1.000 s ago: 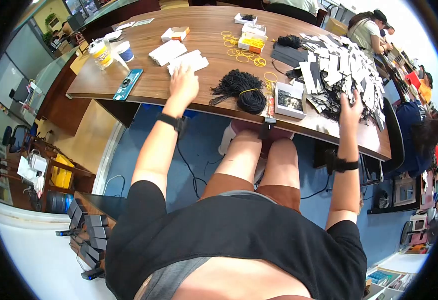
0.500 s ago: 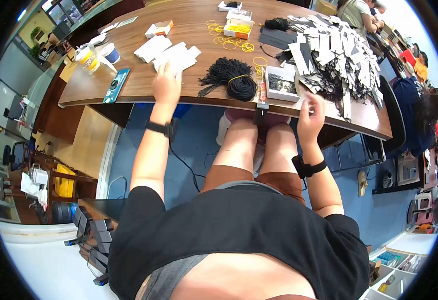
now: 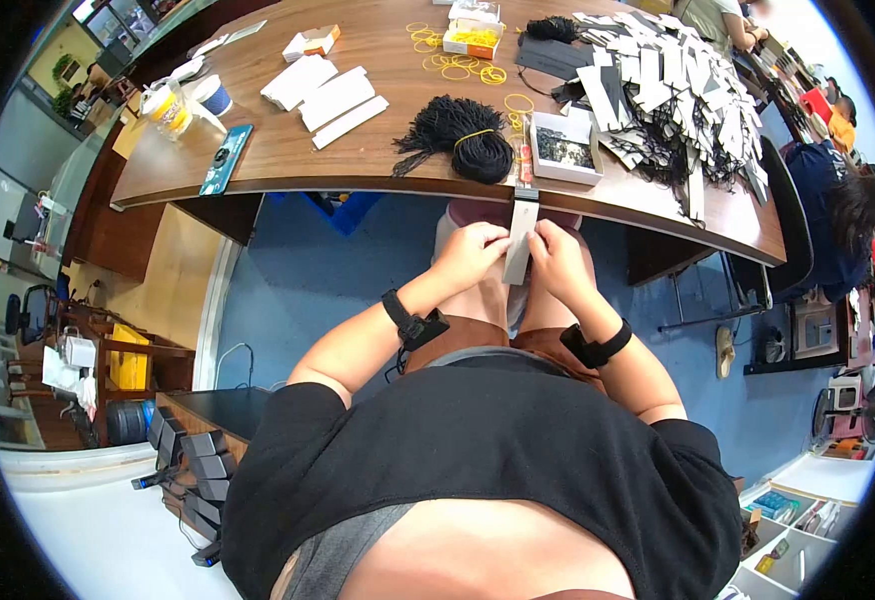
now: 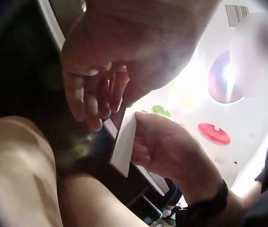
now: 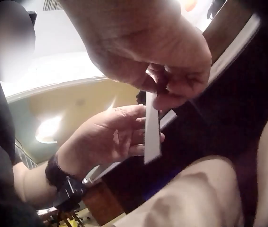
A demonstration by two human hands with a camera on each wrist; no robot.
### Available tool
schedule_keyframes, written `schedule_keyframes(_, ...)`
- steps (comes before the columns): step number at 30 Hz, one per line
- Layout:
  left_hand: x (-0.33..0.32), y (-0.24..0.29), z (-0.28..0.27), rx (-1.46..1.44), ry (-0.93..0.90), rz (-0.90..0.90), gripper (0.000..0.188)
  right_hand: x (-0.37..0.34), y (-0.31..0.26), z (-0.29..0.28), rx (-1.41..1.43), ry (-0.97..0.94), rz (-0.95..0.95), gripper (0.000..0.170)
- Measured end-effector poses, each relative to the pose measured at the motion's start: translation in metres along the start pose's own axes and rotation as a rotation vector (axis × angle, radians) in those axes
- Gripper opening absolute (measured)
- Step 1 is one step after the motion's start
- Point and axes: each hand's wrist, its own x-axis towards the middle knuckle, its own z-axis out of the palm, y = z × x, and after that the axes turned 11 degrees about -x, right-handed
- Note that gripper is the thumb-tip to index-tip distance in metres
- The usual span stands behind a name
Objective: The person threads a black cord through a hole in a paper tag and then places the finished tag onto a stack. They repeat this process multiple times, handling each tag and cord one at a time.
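In the head view a narrow white card [image 3: 521, 245] points down from the table's front edge, over the person's legs. From its left side the left hand [image 3: 470, 257] pinches it at the edge. On the other side the right hand [image 3: 561, 262] grips it between thumb and fingers. Seen from the right wrist, the white card [image 5: 153, 132] hangs below the right fingertips, with left fingers behind it. A small holder [image 3: 525, 182] is fixed to the table edge just above the card. A bundle of black cords [image 3: 483, 155] lies near it, tied with a yellow band.
White card stacks [image 3: 338, 100] lie at the table's left, near a phone [image 3: 226, 160] and cups [image 3: 213, 95]. A photo-lined box [image 3: 566, 148] sits by the holder. A large heap of corded cards [image 3: 673, 95] covers the right side. Yellow bands [image 3: 463, 68] lie farther back.
The left hand has left the white card stacks and come to the table's front edge with a card. From the heap, the right hand has moved left and down to meet it.
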Motion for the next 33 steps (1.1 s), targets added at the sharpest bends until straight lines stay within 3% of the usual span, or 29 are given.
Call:
schedule_keyframes(3,0.002,-0.003,0.012,-0.108,0.046,-0.068,0.018,0.007,0.004,-0.001,-0.002,-0.034,0.071,0.023)
schedule_keyframes(6,0.017,-0.014,0.005,0.119,0.089,-0.026,0.018,0.017,0.007,-0.004,-0.271,-0.080,0.099,0.024)
schedule_keyframes(7,0.021,-0.007,0.002,0.186,0.131,-0.024,0.018,0.020,-0.006,-0.013,-0.421,-0.032,0.044,0.029)
schedule_keyframes(14,0.024,-0.004,-0.002,0.260,0.087,-0.104,0.020,0.067,-0.053,-0.009,-0.249,0.418,-0.386,0.008)
schedule_keyframes(20,0.015,0.014,-0.016,0.258,0.201,-0.058,0.021,0.089,-0.050,0.004,-0.386,0.417,-0.464,0.006)
schedule_keyframes(21,0.014,0.012,-0.020,0.260,0.230,0.041,0.022,0.088,-0.050,0.002,-0.376,0.398,-0.444,0.006)
schedule_keyframes(24,0.014,0.013,-0.029,-0.218,0.141,-0.226,0.021,0.085,-0.054,-0.003,-0.342,0.349,-0.461,0.008)
schedule_keyframes(26,0.016,0.015,-0.035,-0.372,0.130,-0.249,0.018,0.088,-0.052,-0.001,-0.419,0.301,-0.435,0.009)
schedule_keyframes(28,0.014,0.027,-0.036,-0.430,0.138,-0.275,0.018,0.091,-0.047,0.000,-0.499,0.234,-0.434,0.011)
schedule_keyframes(33,0.009,0.034,-0.041,-0.442,0.101,-0.281,0.020,0.089,-0.053,-0.007,-0.398,0.351,-0.528,0.006)
